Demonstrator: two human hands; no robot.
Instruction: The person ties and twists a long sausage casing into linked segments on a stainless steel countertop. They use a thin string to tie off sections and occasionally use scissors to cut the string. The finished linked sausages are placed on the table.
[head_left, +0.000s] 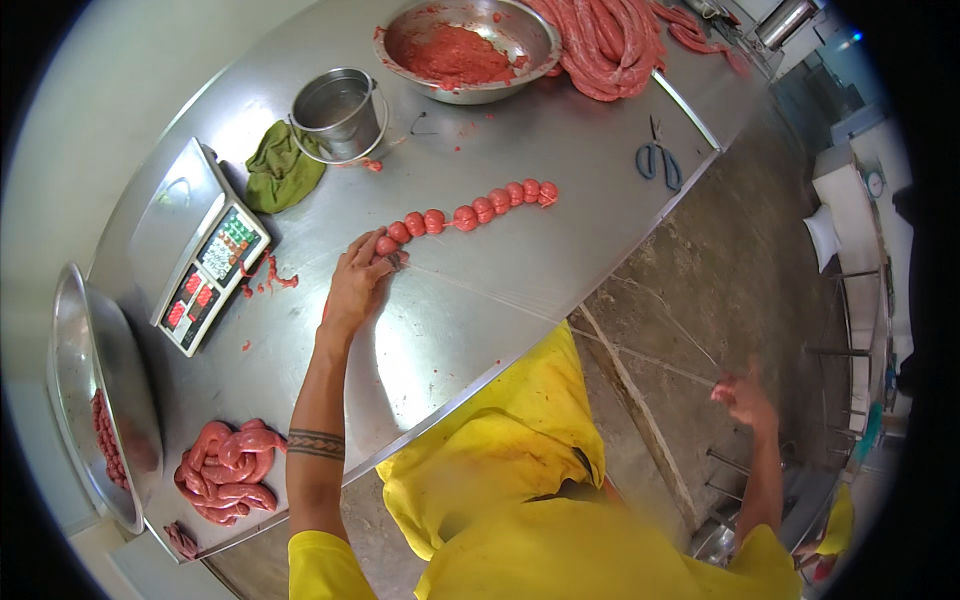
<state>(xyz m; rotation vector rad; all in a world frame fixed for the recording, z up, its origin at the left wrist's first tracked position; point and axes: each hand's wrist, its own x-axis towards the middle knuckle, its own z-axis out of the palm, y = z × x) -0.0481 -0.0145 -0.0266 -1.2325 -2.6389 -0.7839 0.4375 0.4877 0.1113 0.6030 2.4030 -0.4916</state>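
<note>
A chain of small round red sausage links point(484, 210) lies across the steel table, tied off into several balls. At its near end my left hand point(358, 278) is closed, its fingers pinching the last link. Thin pale string point(500, 298) runs from there, taut, out over the table edge to the right. Out at the right, over the floor, my right hand point(742, 396) grips the string with fingers curled; it is slightly blurred. Part of the casing below my left hand is hidden by the hand and wrist.
On the steel table point(470, 340) stand a digital scale point(215, 265), a green cloth point(280, 170), a small metal pail point(338, 108) and a bowl of minced meat point(460, 55). Long sausages point(610, 50), scissors point(658, 160), coiled sausage point(230, 470) and a large basin point(130, 400) lie around the edges.
</note>
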